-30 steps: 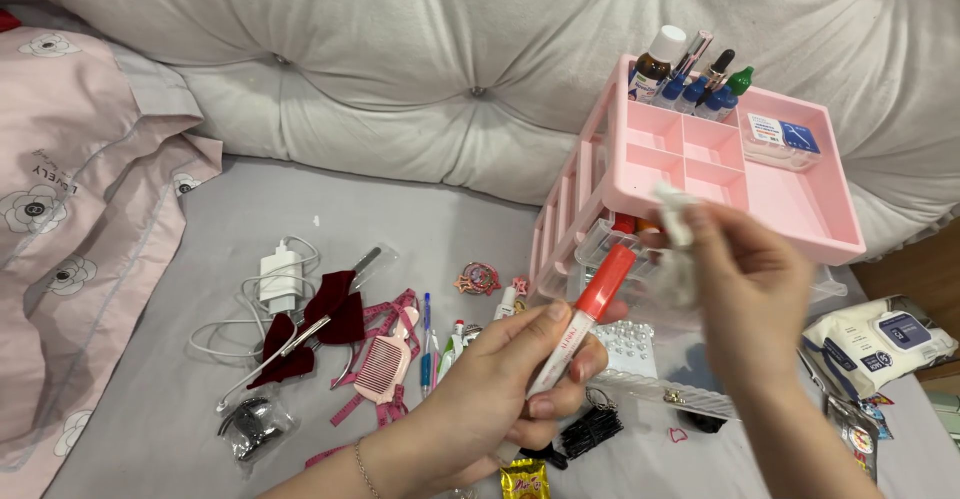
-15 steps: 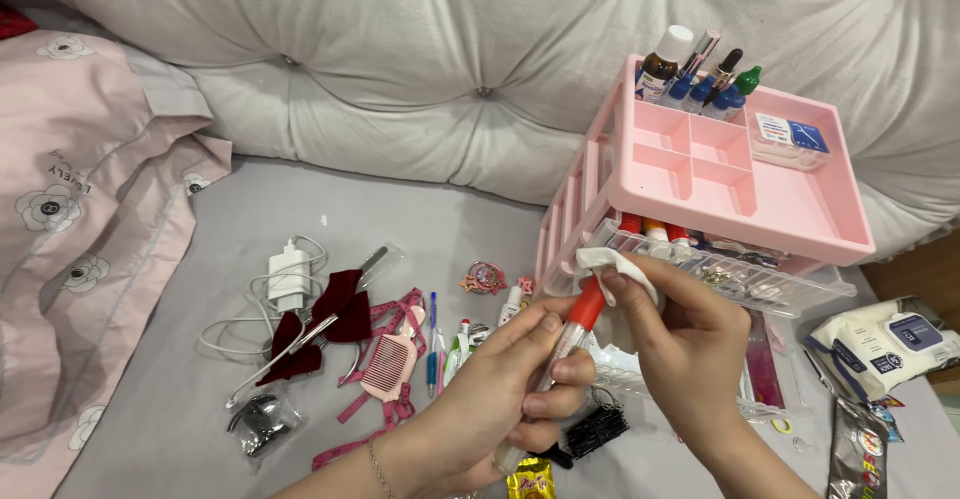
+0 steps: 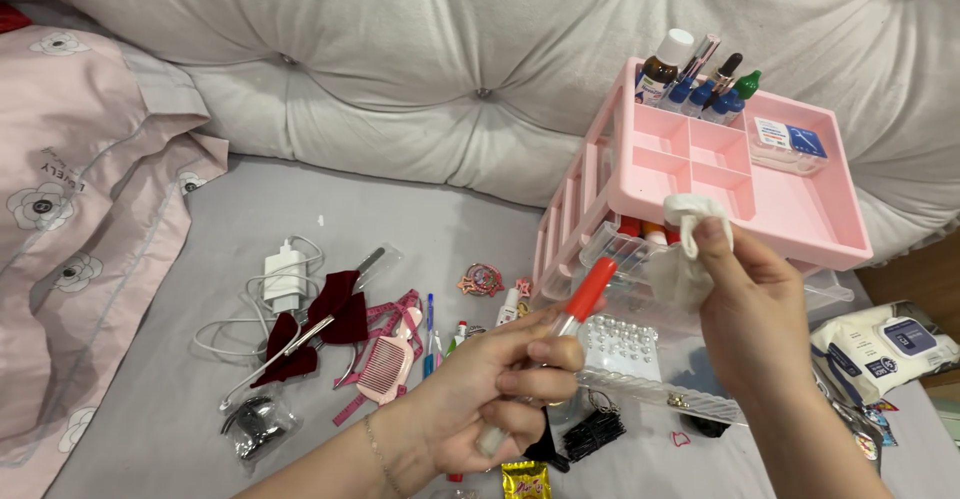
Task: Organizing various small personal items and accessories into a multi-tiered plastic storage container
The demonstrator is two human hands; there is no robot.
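Observation:
My left hand (image 3: 495, 384) grips a slim stick-shaped item with a red cap (image 3: 588, 291), its red end tilted up and to the right. My right hand (image 3: 752, 299) pinches a crumpled white tissue (image 3: 685, 249) just right of the red end, not touching it. Both hands hover in front of a pink drawer organizer (image 3: 800, 214) whose top tray holds small bottles (image 3: 700, 84) and a little blue and white box (image 3: 790, 141). A clear drawer (image 3: 640, 344) sticks out below the tray, partly hidden by my hands.
On the grey sheet lie a white charger with cable (image 3: 283, 274), a dark red bow (image 3: 325, 319), a pink comb (image 3: 385, 369), pens, hair ties and small clips. A wet-wipe pack (image 3: 885, 344) sits at right. A pink floral pillow (image 3: 70, 229) and tufted headboard (image 3: 400, 49) border the area.
My right hand, which was wiping the stick's red end with the tissue half a second ago, has lifted the tissue up and away to the right. The left hand stays put.

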